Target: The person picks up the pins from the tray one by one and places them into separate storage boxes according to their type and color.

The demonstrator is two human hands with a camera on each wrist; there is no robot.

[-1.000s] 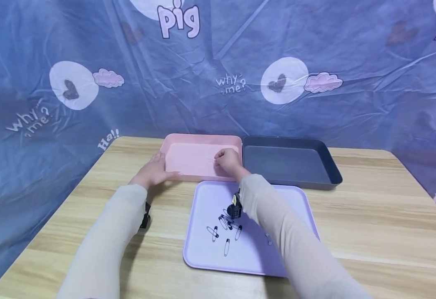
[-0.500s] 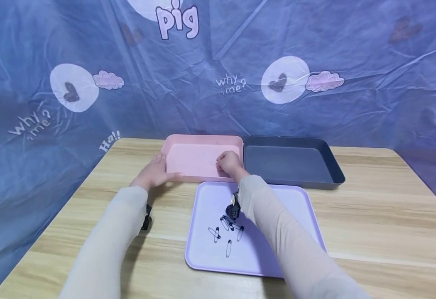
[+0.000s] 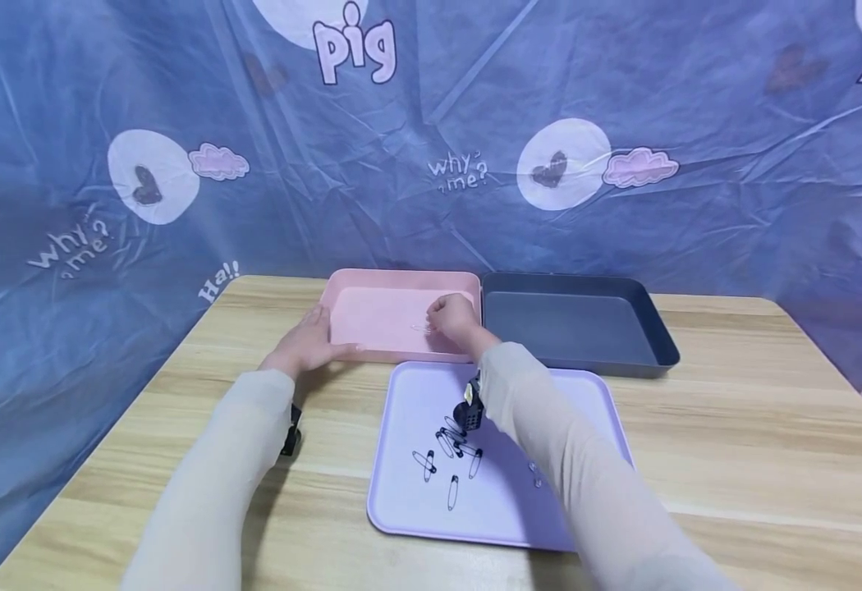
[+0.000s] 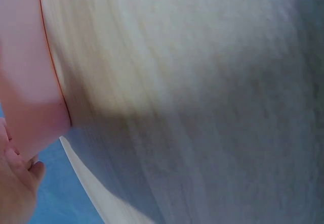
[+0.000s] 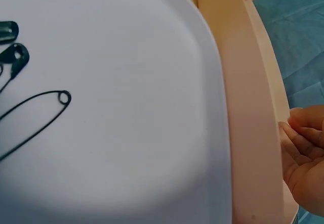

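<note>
My left hand (image 3: pixel 304 340) rests against the near left corner of a pink tray (image 3: pixel 401 356), fingers extended along its side and thumb over the front rim. In the left wrist view, fingers (image 4: pixel 20 166) touch the tray's outer wall. Over the tray's right part, my right hand (image 3: pixel 455 318) has curled fingers. A small clear looped item (image 3: pixel 421 328) shows just beside its fingertips, low over the tray floor; whether they still pinch it is unclear. The right wrist view shows the hand (image 5: pixel 306 158) with thumb and fingers together, their tips partly behind the rim.
A lilac tray (image 3: pixel 401 501) lies in front, holding several black safety pins (image 3: pixel 452 492) and a small clear item (image 3: pixel 535 474) beside the right sleeve. A dark grey tray (image 3: pixel 575 328) adjoins the pink one. Behind the wooden table (image 3: pixel 734 410) hangs a blue printed cloth (image 3: pixel 401 213).
The clear item beside my right fingertips has become plainer and sits slightly lower, while the hand has risen a little. My left hand has stayed on the pink tray.
</note>
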